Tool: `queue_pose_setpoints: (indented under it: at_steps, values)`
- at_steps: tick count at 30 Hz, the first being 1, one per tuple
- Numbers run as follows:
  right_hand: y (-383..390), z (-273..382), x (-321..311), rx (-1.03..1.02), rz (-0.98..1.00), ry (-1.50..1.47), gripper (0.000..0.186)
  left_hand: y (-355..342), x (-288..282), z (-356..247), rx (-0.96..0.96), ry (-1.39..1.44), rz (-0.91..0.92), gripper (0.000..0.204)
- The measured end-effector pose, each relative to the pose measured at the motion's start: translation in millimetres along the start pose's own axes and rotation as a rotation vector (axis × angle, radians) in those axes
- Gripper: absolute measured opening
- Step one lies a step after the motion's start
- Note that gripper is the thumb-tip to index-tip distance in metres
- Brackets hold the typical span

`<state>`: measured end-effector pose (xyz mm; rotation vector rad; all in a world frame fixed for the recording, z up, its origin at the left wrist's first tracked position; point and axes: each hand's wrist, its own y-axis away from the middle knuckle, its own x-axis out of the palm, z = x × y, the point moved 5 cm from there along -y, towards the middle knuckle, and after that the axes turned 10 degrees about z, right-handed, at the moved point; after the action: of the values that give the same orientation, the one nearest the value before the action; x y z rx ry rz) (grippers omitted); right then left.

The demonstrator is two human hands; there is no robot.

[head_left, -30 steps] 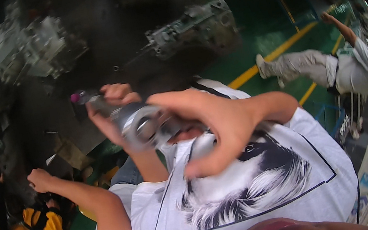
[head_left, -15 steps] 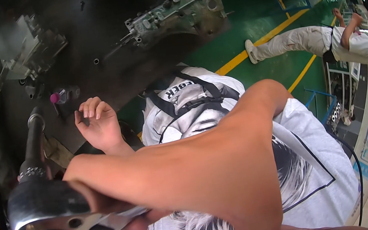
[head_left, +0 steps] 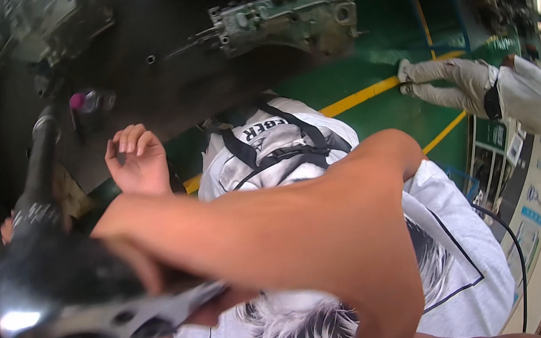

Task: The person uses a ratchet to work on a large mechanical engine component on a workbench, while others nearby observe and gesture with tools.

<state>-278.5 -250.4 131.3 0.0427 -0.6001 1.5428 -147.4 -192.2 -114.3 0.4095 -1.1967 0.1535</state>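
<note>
My right forearm crosses in front of my chest, and my right hand (head_left: 147,267) is wrapped round a large metal ratchet wrench (head_left: 55,301) close to its head. The wrench is near the camera and blurred. From its head a long dark extension (head_left: 42,166) points up and away towards the workbench. Beyond that forearm my left hand (head_left: 138,159) is raised with fingers loosely bent and apart, holding nothing. It is nearest to a clear bottle (head_left: 98,100) with a pink cap on the dark workbench (head_left: 129,107). The forearm hides my left wrist.
A metal gearbox housing (head_left: 290,13) lies on the bench, with a small ring (head_left: 150,59) beside its shaft. More castings (head_left: 49,23) stand far left. Someone's hand (head_left: 8,228) shows at the left. At the right a person in pale clothes (head_left: 488,87) stands on the green floor (head_left: 389,104).
The ratchet wrench has come closer and slightly left, with my right hand still on it. My left hand stays raised. The view has shifted, and the person at the right has changed posture.
</note>
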Motion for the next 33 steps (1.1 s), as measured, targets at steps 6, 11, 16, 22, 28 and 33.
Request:
queue_pose_setpoints:
  at_steps: [6,11,16,22,28,33]
  values:
    - [22,-25,-37,0.487,-0.150,-0.054,0.076,14,0,-22,0.175,-0.520,-0.054,0.015]
    - [53,-83,-85,0.726,-0.382,0.322,0.035,31,34,1,0.378,-1.937,0.050,0.035]
    - [80,-113,-81,0.795,-0.390,0.282,0.031,29,28,42,0.365,-2.288,0.436,0.046]
    - [87,-133,-90,0.908,-0.429,0.109,0.023,21,-7,34,0.194,-2.261,0.312,0.016]
    - [69,-146,-85,0.945,-0.366,0.034,0.031,36,-6,10,0.219,-2.242,0.131,0.019]
    - [51,-155,-80,1.005,-0.186,0.045,0.040,53,-15,-1,0.218,-2.258,-0.068,0.025]
